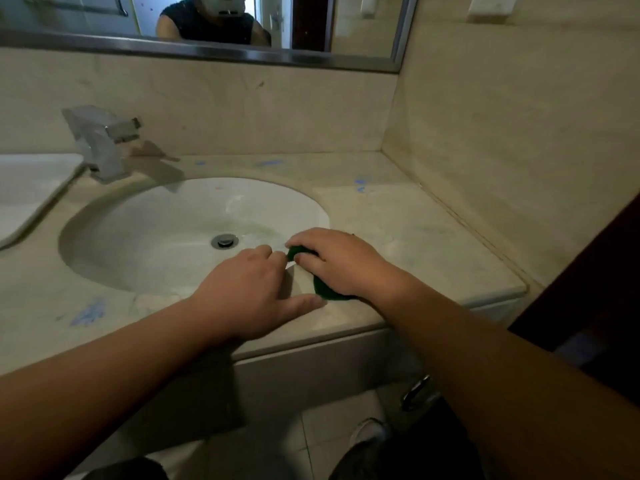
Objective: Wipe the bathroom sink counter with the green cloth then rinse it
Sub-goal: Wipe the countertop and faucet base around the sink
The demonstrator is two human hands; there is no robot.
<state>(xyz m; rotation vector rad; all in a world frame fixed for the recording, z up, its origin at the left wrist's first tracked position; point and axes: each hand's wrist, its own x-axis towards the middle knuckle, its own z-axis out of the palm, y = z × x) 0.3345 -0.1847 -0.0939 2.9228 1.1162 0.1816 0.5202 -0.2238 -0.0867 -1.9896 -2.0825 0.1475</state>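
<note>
The green cloth (325,292) lies on the beige stone counter (415,237) at the sink's right front rim, mostly hidden under my right hand (341,261), which presses down on it with curled fingers. My left hand (256,289) rests flat beside it on the counter's front edge, fingers spread, thumb pointing at the cloth, holding nothing. The white oval sink (166,230) with its metal drain (224,241) lies just beyond both hands. Blue smears (88,311) mark the counter at front left, and more blue smears (360,185) sit at the back right.
A chrome faucet (104,143) stands at the sink's back left. A white tray-like object (31,188) sits at far left. A mirror (207,26) hangs above. Walls close the back and right. A dark door edge (595,271) is at right.
</note>
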